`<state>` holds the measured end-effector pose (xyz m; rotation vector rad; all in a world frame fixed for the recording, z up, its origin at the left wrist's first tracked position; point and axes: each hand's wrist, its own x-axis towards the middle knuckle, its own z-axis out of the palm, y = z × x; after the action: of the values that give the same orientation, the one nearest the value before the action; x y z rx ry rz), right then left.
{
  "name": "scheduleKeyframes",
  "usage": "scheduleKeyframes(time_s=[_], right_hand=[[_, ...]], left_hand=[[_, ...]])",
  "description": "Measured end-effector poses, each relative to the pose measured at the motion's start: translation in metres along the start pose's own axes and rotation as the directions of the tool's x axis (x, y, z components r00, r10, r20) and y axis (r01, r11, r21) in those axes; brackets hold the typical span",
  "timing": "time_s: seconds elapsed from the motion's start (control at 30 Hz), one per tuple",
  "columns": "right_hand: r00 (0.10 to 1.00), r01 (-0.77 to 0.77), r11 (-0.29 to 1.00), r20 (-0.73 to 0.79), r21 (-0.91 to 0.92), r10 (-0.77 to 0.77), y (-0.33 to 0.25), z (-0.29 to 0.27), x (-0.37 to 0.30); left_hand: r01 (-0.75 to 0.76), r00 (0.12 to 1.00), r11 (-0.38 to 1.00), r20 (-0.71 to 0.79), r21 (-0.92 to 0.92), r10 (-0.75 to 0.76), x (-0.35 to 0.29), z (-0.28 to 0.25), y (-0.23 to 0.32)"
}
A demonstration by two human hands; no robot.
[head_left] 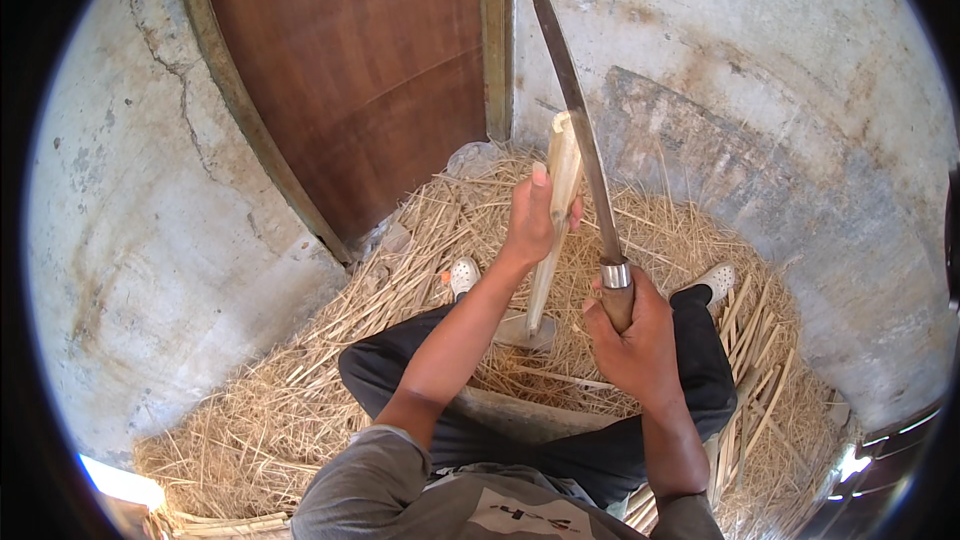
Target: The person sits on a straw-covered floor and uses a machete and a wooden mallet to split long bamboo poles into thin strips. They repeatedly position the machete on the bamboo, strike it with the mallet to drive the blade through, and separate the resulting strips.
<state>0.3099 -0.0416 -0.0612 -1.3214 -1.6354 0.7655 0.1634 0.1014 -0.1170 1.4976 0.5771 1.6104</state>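
My left hand [533, 218] is wrapped round a pale split bamboo piece [566, 162], thumb lying along its near side. The piece stands slightly tilted, its lower tip down at a small flat block [522, 331]; whether the two touch, I cannot tell. In my right hand [637, 350] is the wooden handle of a machete [583, 105], fingers closed below its metal collar. The long blade points up and away, running just right of the bamboo's top end. Whether blade and bamboo touch is unclear.
Loose straw-like shavings [270, 405] cover the ground around my legs. Split strips [755, 365] lie in a bundle at the right. A log-like piece [530, 415] lies between my legs. Ahead stand a brown door [350, 60] and stained walls [790, 70].
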Motion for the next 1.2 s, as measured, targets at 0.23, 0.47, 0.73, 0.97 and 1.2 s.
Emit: scheduleKeyframes(time_s=[0.23, 0.47, 0.73, 0.97, 1.2], right_hand=[[0.989, -0.092, 0.814, 0.151, 0.574, 0.005, -0.019, 0.021, -0.002], [0.993, -0.024, 0.775, 0.104, 0.631, -0.054, -0.025, 0.051, 0.000], [0.937, 0.288, 0.955, -0.225, 0.064, -0.268, 0.025, -0.020, -0.018], [0.578, -0.496, 0.864, -0.775, -0.086, 0.255, 0.319, -0.167, -0.184], [-0.065, -0.971, -0.170, -0.492, -0.171, 0.868, 0.474, -0.033, -0.445]], left_hand=[[-0.061, 0.949, 0.898, -0.254, 0.436, 0.187, -0.026, -0.016, 0.049], [0.013, 0.997, 0.916, 0.070, 0.402, -0.045, -0.122, 0.010, 0.131], [0.362, 0.932, 0.884, -0.154, 0.296, -0.330, -0.123, 0.005, 0.144], [0.380, 0.921, 0.892, -0.187, 0.245, -0.341, -0.102, -0.040, 0.158], [0.365, 0.930, 0.881, -0.160, 0.301, -0.331, -0.084, -0.076, 0.171]])
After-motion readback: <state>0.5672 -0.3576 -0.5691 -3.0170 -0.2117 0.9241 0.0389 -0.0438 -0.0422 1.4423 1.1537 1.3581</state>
